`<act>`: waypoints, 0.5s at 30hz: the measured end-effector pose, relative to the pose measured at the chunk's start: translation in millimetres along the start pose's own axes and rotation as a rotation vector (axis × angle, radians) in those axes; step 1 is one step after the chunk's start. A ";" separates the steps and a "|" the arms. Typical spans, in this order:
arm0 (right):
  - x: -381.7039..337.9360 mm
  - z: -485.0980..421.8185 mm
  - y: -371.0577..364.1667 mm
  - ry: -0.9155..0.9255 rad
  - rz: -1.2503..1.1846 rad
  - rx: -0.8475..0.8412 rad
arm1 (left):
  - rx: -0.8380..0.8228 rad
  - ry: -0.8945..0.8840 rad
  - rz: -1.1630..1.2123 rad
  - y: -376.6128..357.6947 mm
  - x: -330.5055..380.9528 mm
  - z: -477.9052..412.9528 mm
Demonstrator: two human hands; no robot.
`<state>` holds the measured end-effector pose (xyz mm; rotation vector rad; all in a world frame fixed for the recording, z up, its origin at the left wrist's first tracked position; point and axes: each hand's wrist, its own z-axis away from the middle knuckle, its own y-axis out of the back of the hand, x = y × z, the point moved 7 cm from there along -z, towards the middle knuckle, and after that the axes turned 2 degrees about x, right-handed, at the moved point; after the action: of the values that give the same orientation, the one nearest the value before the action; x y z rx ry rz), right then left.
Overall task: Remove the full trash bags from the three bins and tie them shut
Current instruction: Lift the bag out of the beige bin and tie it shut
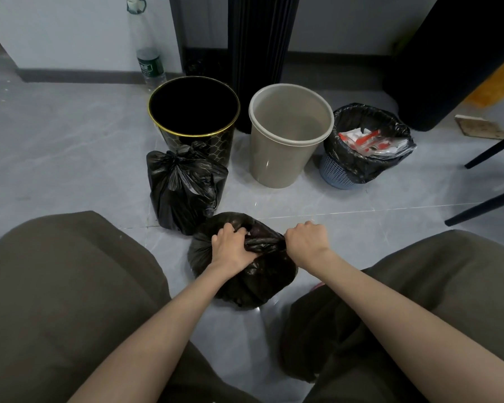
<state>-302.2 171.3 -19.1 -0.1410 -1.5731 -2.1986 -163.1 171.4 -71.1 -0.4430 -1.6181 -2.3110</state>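
Observation:
A black trash bag (245,283) sits on the floor between my knees. My left hand (230,245) and my right hand (306,239) each grip a twisted end of its top, pulled apart sideways. A second black bag (184,187), knotted shut, stands to the left behind it. Behind them stand three bins: a black bin with a gold rim (194,112) with no bag, a beige bin (285,141) with no bag, and a small blue basket bin (336,174) lined with a black bag (370,161) holding red and white wrappers.
A clear plastic bottle (149,65) stands by the wall at the back left. A dark ribbed column (259,53) rises behind the bins. Black chair legs (489,152) cross the floor on the right, beside a dark rounded seat (448,68).

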 end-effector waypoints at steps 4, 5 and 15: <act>9.8 -3.5 -22.4 -0.124 -0.466 -0.234 | 0.005 0.013 0.002 1.8 -4.1 -1.4; 11.5 -3.1 -29.0 -0.192 -0.711 -0.312 | -0.005 0.022 0.018 2.0 -6.2 -2.2; 1.8 16.3 -55.8 -0.744 -2.067 -0.631 | 0.007 -0.136 0.161 2.0 0.7 -0.9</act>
<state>-328.8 200.6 -61.8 1.1300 -1.0236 -4.5712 -163.1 169.9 -69.3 -0.7148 -1.5867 -2.1976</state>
